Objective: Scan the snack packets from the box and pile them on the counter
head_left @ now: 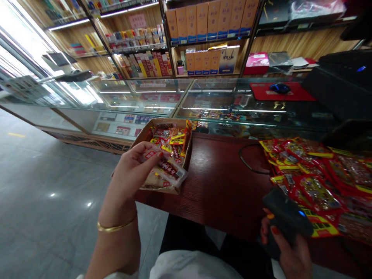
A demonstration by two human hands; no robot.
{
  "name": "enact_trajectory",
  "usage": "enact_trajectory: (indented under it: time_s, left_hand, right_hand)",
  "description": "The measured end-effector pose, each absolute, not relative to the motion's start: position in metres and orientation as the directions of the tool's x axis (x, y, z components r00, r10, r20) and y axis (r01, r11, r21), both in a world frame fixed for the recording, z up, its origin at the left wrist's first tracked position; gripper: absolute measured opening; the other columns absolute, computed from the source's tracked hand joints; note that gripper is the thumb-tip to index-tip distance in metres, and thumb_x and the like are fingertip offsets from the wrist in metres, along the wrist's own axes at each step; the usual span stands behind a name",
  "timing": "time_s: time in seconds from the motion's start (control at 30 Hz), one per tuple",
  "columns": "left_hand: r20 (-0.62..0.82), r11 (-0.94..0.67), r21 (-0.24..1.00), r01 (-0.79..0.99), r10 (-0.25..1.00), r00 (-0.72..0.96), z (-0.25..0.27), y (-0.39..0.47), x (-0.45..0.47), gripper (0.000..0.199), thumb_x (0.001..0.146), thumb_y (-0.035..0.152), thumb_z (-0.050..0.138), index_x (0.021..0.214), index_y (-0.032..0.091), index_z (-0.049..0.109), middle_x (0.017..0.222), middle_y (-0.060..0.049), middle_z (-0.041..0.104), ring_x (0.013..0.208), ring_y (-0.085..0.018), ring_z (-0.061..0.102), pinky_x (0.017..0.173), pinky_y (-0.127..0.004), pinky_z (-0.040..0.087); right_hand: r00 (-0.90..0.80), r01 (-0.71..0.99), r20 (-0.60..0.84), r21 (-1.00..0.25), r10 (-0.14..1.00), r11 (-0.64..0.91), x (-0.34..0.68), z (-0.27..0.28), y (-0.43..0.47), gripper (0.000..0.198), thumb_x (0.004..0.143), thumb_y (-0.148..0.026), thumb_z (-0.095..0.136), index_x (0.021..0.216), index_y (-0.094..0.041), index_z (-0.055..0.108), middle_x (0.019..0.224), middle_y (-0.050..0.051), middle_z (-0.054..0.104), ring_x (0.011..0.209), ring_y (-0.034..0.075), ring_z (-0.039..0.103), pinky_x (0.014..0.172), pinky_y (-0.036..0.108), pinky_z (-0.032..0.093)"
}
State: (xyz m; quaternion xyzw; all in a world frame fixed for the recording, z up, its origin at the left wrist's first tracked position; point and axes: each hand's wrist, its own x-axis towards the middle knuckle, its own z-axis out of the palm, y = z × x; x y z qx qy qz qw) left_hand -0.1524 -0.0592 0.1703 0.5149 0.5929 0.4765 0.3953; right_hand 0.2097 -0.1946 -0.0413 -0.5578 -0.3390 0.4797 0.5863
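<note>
Pinched between thumb and fingers of my left hand [135,166] is a clear snack packet [170,169] with dark red print and a barcode at its right end. It hovers over an open cardboard box [186,155] filled with small red, yellow and brown snack packets. My right hand [287,244] is wrapped around a black handheld barcode scanner [286,213] with an orange trigger and a lit blue light. The scanner's head points up and left. Beside it lies a spread of red and yellow snack packets [316,193].
The box stands at the left edge of a dark red wooden table [221,174]. Behind runs a glass display counter [186,97], with a mouse [279,88] on a red mat [255,93]. A black cable [241,157] curls near the packets. Shelves with boxed goods [209,19] line the wall.
</note>
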Motion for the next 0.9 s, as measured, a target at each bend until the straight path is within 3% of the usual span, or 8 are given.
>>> enact_trajectory:
  time_s: [0.17, 0.3, 0.4, 0.5, 0.57, 0.67, 0.8, 0.9]
  left_hand:
    - [0.105, -0.1, 0.993, -0.055, 0.99, 0.098, 0.14, -0.031, -0.052, 0.024, 0.081, 0.037, 0.076, 0.092, 0.018, 0.068, 0.079, -0.003, 0.072, 0.076, -0.018, 0.07, 0.07, -0.026, 0.054]
    - [0.098, -0.075, 0.983, -0.167, 0.986, 0.136, 0.085, 0.006, 0.013, 0.013, 0.085, 0.03, 0.069, 0.089, 0.018, 0.065, 0.076, 0.0, 0.068, 0.071, -0.013, 0.064, 0.069, -0.023, 0.049]
    - [-0.018, 0.044, 0.975, -0.22, 0.993, 0.12, 0.052, 0.026, 0.028, 0.014, 0.079, 0.023, 0.07, 0.089, 0.018, 0.062, 0.073, 0.002, 0.066, 0.069, -0.012, 0.062, 0.071, -0.023, 0.048]
    - [-0.141, 0.179, 0.94, -0.291, 0.979, 0.146, 0.032, 0.035, 0.023, 0.034, 0.067, 0.014, 0.076, 0.096, 0.019, 0.058, 0.079, 0.002, 0.07, 0.07, -0.013, 0.065, 0.072, -0.026, 0.05]
    - [-0.171, 0.215, 0.925, -0.314, 0.972, 0.162, 0.027, 0.037, 0.017, 0.042, 0.061, 0.012, 0.079, 0.095, 0.019, 0.056, 0.085, 0.0, 0.074, 0.072, -0.015, 0.067, 0.073, -0.028, 0.052]
    - [-0.185, 0.242, 0.918, -0.313, 0.962, 0.201, 0.024, 0.037, 0.011, 0.039, 0.059, 0.018, 0.084, 0.09, 0.017, 0.062, 0.085, -0.002, 0.075, 0.069, -0.014, 0.067, 0.07, -0.027, 0.052]
    - [-0.243, 0.328, 0.888, -0.321, 0.929, 0.278, 0.025, 0.034, 0.01, 0.041, 0.062, 0.031, 0.087, 0.097, 0.015, 0.073, 0.075, 0.0, 0.071, 0.06, -0.011, 0.061, 0.061, -0.023, 0.047]
    - [-0.3, 0.415, 0.861, -0.295, 0.881, 0.365, 0.022, 0.034, 0.01, 0.042, 0.065, 0.032, 0.087, 0.102, 0.015, 0.076, 0.072, 0.0, 0.071, 0.057, -0.01, 0.06, 0.058, -0.023, 0.046]
  right_hand:
    - [0.335, -0.14, -0.105, -0.988, 0.936, -0.061, 0.204, -0.037, -0.196, 0.031, 0.089, -0.048, 0.073, 0.104, -0.021, 0.067, 0.065, -0.001, 0.064, 0.049, 0.015, 0.057, 0.049, 0.027, 0.05]
    - [0.384, -0.156, -0.081, -0.988, 0.92, -0.022, 0.197, -0.037, -0.195, 0.031, 0.09, -0.05, 0.072, 0.099, -0.021, 0.067, 0.066, -0.002, 0.064, 0.049, 0.014, 0.057, 0.049, 0.026, 0.049]
    - [0.377, -0.13, -0.046, -0.992, 0.925, 0.004, 0.198, -0.04, -0.193, 0.029, 0.09, -0.05, 0.072, 0.091, -0.021, 0.066, 0.064, -0.001, 0.064, 0.048, 0.014, 0.058, 0.048, 0.027, 0.05]
    - [0.353, -0.126, -0.026, -0.992, 0.935, 0.021, 0.198, -0.038, -0.19, 0.031, 0.089, -0.05, 0.072, 0.09, -0.02, 0.066, 0.062, -0.002, 0.063, 0.046, 0.013, 0.057, 0.045, 0.025, 0.049]
    - [0.358, -0.134, -0.041, -0.991, 0.933, 0.008, 0.196, -0.033, -0.19, 0.031, 0.089, -0.049, 0.073, 0.094, -0.02, 0.065, 0.064, -0.002, 0.064, 0.046, 0.012, 0.056, 0.046, 0.025, 0.049]
    - [0.368, -0.109, -0.064, -0.994, 0.927, -0.025, 0.193, -0.024, -0.189, 0.032, 0.09, -0.049, 0.072, 0.099, -0.02, 0.064, 0.066, -0.002, 0.064, 0.048, 0.012, 0.055, 0.048, 0.025, 0.049]
    - [0.319, 0.192, -0.04, -0.976, 0.947, -0.106, 0.196, -0.012, -0.19, 0.036, 0.088, -0.055, 0.07, 0.085, -0.019, 0.069, 0.056, 0.0, 0.063, 0.049, 0.017, 0.06, 0.053, 0.028, 0.052]
    - [0.217, 0.501, 0.033, -0.861, 0.976, -0.083, 0.2, 0.001, -0.19, 0.034, 0.086, -0.054, 0.072, 0.08, -0.021, 0.075, 0.067, 0.006, 0.074, 0.065, 0.025, 0.072, 0.069, 0.035, 0.06]
